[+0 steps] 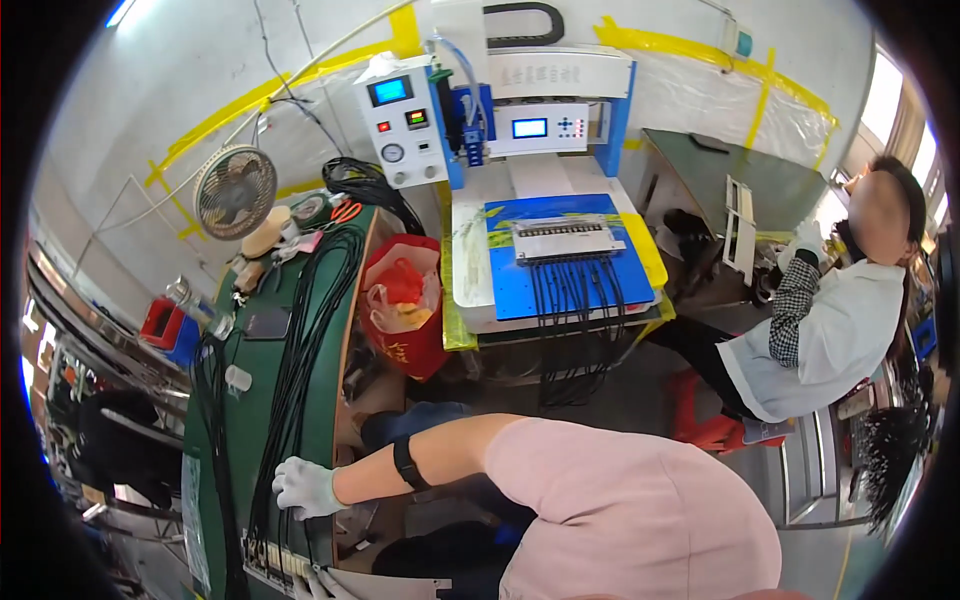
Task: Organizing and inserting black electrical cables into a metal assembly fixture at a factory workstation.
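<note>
Pale lettering (540, 77), too blurred to make out, runs along the top beam of the white machine (545, 110) at 12 o'clock; gold marking (400, 352) shows on the red bag (425, 345) at 8 o'clock; the pale slotted strip (268, 566) lies at 7 o'clock, its long axis running from 10 to 4 o'clock; black cables (303, 345) stretch from it toward 12 to 1 o'clock over the green table (242, 415); the gloved right hand (307, 487), just above the strip, has curled fingers beside the cables, its grip unclear; the gloved left hand (320, 583), cut off below, is at the strip, and I cannot tell whether it holds it
</note>
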Demonstrator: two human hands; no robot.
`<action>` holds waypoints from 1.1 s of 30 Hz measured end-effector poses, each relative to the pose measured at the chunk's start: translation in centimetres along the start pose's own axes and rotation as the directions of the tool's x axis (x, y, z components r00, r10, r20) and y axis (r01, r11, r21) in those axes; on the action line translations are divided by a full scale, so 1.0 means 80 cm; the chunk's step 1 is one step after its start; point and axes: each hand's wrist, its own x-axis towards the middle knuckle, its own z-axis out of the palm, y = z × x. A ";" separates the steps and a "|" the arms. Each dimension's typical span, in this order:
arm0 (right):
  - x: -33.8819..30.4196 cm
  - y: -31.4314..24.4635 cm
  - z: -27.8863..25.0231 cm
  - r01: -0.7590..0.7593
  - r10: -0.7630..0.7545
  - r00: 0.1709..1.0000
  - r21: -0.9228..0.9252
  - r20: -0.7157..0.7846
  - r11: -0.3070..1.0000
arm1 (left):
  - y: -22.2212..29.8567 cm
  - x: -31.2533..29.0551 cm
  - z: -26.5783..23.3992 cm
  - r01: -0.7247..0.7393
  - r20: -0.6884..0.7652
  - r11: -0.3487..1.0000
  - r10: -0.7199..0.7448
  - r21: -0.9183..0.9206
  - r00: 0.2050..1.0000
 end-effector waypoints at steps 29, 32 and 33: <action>-0.136 0.092 -0.087 -0.409 0.404 0.912 0.192 0.065 0.892 | -0.050 0.094 0.061 0.526 0.467 0.844 -0.426 -0.104 0.775; -0.134 0.090 -0.083 -0.404 0.395 0.915 0.202 0.086 0.892 | -0.052 0.095 0.066 0.542 0.451 0.833 -0.443 -0.113 0.775; -0.134 0.087 -0.081 -0.404 0.393 0.915 0.202 0.092 0.892 | -0.054 0.093 0.064 0.542 0.444 0.831 -0.442 -0.123 0.779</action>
